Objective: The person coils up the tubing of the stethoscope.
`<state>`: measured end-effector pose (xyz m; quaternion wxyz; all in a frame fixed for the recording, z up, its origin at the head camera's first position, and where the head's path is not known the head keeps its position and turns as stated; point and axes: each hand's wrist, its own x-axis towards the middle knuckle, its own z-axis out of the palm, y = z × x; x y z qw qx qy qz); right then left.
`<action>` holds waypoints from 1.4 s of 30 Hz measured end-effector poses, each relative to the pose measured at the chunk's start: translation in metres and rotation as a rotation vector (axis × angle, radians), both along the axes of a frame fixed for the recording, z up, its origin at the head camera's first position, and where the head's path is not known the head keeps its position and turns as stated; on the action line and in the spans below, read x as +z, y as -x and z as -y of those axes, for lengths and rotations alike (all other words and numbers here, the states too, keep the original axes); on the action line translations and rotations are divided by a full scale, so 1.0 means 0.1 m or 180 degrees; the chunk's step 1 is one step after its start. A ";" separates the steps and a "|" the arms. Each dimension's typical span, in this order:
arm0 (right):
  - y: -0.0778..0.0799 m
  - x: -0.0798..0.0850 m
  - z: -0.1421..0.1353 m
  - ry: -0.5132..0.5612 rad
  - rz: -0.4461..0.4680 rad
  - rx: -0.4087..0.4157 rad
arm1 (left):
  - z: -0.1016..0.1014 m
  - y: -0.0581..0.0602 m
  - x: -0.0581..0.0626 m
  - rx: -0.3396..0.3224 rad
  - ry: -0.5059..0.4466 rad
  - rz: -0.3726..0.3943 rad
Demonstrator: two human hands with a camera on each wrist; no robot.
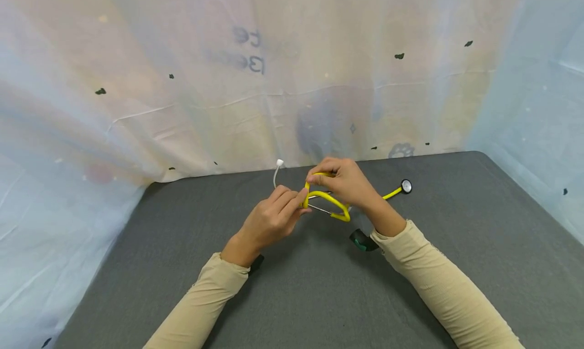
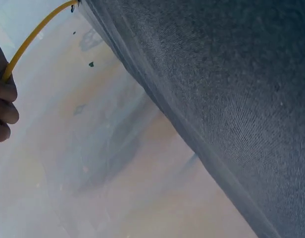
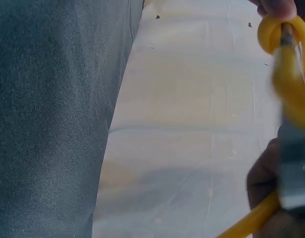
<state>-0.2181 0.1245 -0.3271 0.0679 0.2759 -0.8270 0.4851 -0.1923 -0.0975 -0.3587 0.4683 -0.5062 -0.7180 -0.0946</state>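
Both hands hold a stethoscope with yellow tubing (image 1: 335, 201) up over the grey table. My left hand (image 1: 274, 215) grips a bunched section of it, where thin metal ear tubes show between the yellow loops. Past those fingers a white ear tip (image 1: 280, 163) sticks up on its metal tube. With thumb and fingers, my right hand (image 1: 344, 183) pinches a bend of the tubing just above and right of the left fingertips. The round chest piece (image 1: 406, 186) extends out to the right on a length of tube. In the right wrist view, a yellow coil (image 3: 291, 74) shows close up and blurred.
The grey cloth-covered table (image 1: 315, 293) has a pale printed curtain (image 1: 328, 85) hanging behind it and at both sides. A dark device (image 1: 363, 240) sits at the right wrist, and another dark one (image 1: 256, 264) at the left wrist.
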 end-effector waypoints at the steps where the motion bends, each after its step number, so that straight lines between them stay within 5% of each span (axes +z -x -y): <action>1: 0.01 0.00 -0.01 0.0010 0.0090 0.0051 | 0.01 0.00 0.00 -0.0028 -0.0008 0.0004; 6: 0.07 0.02 -0.15 0.0108 0.0431 0.0583 | 0.03 0.00 0.02 -0.0214 -0.0112 0.0217; 11: 0.11 0.00 -0.26 0.0107 0.0216 0.0936 | 0.00 -0.01 0.02 -0.0435 -0.0025 0.0311; 16: 0.12 -0.10 -0.15 0.0351 -0.0173 0.0750 | -0.03 -0.03 -0.03 -0.0403 -0.0026 0.0337; 20: 0.07 -0.10 -0.04 0.0538 -0.0127 0.0494 | -0.02 -0.03 -0.08 -0.0134 -0.0113 0.0285; 25: 0.01 -0.06 0.01 0.0612 0.0099 0.0197 | 0.00 -0.03 -0.04 0.0014 -0.0186 0.0223; 33: 0.01 -0.02 -0.01 0.0592 0.0838 -0.0064 | 0.02 -0.01 -0.03 -0.0172 -0.0140 0.0082; 42: 0.13 -0.06 -0.12 0.0323 0.1201 0.0098 | 0.01 -0.01 -0.03 -0.0161 -0.0155 0.0146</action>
